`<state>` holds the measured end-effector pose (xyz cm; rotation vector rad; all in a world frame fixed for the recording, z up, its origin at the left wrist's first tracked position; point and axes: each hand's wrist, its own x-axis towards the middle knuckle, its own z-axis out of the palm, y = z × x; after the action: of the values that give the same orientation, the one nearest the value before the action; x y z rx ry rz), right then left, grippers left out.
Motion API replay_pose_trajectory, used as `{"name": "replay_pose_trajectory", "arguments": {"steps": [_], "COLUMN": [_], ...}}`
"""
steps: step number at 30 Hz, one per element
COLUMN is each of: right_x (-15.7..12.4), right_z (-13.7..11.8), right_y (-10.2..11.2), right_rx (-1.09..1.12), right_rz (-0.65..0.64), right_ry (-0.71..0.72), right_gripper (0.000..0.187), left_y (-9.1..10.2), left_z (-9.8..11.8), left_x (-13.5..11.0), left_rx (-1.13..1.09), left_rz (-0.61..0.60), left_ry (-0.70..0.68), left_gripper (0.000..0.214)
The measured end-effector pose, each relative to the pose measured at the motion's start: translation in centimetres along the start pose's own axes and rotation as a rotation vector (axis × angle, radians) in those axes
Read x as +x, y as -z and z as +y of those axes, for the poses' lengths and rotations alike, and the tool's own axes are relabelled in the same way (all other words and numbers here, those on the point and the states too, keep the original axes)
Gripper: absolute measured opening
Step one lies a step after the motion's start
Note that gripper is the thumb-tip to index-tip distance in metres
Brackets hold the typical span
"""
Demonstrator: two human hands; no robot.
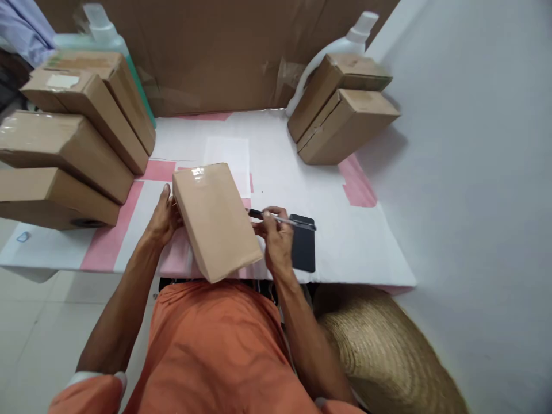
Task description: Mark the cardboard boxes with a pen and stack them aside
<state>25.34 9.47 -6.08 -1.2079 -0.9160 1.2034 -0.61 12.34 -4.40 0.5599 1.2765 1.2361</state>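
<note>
A taped cardboard box (218, 218) is tilted up near the table's front edge, its broad side facing me. My left hand (165, 218) grips its left side, fingers partly hidden behind it. In my right hand (278, 233) is a pen (282, 219), pinched between thumb and fingers, its dark end pointing at the box's right side. Some right fingertips are close to the box; whether they touch it I cannot tell. Under and beside my right hand lies a flat black rectangular device (303, 247), perhaps a phone, on the table.
Several cardboard boxes (73, 144) stand in a row at the left, before a green bottle (103, 34). Two boxes (349, 123) and a white bottle (357, 37) stand at the back right. A white sheet (227, 152) lies mid-table. A woven straw item (379, 345) sits below right, by the wall.
</note>
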Motion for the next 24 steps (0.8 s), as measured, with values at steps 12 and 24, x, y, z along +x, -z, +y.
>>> {"name": "replay_pose_trajectory", "arguments": {"steps": [12,24], "right_x": [-1.9,-2.2], "right_z": [0.0,-0.4], "right_y": [0.2,1.1], "right_rx": [-0.006,0.014], "right_rz": [-0.094,-0.207], "right_ry": [-0.048,-0.205], "right_gripper": [0.048,0.048], "left_y": [2.1,3.4], "left_z": [-1.5,0.1], "left_x": [-6.2,-10.2], "left_rx": [0.283,0.526], "left_rz": [0.005,0.094], "left_ry": [0.013,-0.067], "left_gripper": [0.083,0.094]}}
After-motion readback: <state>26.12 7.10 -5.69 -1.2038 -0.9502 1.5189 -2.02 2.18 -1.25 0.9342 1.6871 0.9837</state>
